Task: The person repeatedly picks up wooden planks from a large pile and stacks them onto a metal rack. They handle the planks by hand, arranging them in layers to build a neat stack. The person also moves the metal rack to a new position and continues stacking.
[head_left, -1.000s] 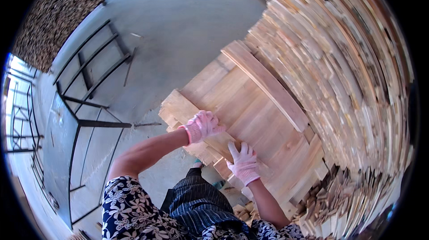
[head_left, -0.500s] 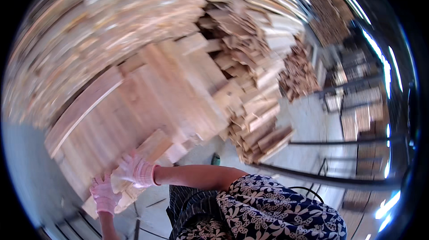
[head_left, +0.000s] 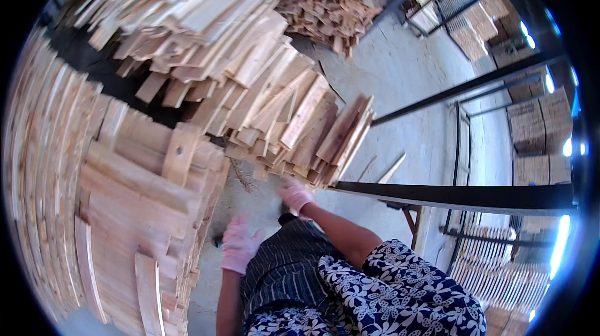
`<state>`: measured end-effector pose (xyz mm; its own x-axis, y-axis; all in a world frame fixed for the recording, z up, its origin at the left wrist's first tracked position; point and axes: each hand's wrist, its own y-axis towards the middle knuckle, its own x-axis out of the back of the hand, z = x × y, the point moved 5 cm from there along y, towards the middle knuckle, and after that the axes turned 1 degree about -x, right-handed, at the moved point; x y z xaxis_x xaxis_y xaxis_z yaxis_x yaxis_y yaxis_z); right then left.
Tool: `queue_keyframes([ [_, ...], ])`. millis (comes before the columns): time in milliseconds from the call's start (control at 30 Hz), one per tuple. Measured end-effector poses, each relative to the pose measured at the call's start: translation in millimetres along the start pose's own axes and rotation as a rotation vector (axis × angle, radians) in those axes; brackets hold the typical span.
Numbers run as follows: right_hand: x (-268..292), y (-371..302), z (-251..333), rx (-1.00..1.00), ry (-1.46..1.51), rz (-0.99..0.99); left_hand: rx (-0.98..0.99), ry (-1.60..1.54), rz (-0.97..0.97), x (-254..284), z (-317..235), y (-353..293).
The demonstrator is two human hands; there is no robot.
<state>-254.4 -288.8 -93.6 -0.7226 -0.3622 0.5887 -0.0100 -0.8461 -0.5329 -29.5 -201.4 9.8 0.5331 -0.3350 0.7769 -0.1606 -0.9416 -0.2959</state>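
Observation:
My left hand (head_left: pixel 240 245), in a pale pink glove, is raised over the floor with its thumb spread from the fingers. It holds nothing, and the stack of planks (head_left: pixel 125 205) lies to its left. Farther forward and to the right is my right hand (head_left: pixel 295 196), also gloved in pink, its fingers stretched toward the near ends of a pile of loose boards (head_left: pixel 300 120). Its fingertips are a little blurred, and I cannot tell whether they touch the wood. No board shows in that hand.
A tall wall of stacked boards (head_left: pixel 40 180) stands at the far left. Dark metal bars (head_left: pixel 456 194) run across on the right, close by my right arm. Past the board pile is a heap of short wood pieces (head_left: pixel 325 8). Concrete floor (head_left: pixel 394 95) shows between them.
Both hands have left the plank stack at the left and moved right. My right hand now reaches toward the loose board pile. The view has turned to the right.

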Motion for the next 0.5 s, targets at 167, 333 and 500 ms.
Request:
queue_keyframes([
  [167, 90.1, 20.6, -163.6, -0.447, 0.03, -0.06, -0.164, -0.104, 0.399, -106.6, -117.1, 78.3],
  [333, 145.7, 57.9, -214.3, -0.613, 0.042, -0.231, -0.085, -0.124, 0.791, -193.2, -160.9, 151.7],
  [500, 168.4, 123.6, -268.7, -1.056, 0.278, -0.306, -0.026, -0.134, 0.831, -283.1, -149.0, 265.5],
])
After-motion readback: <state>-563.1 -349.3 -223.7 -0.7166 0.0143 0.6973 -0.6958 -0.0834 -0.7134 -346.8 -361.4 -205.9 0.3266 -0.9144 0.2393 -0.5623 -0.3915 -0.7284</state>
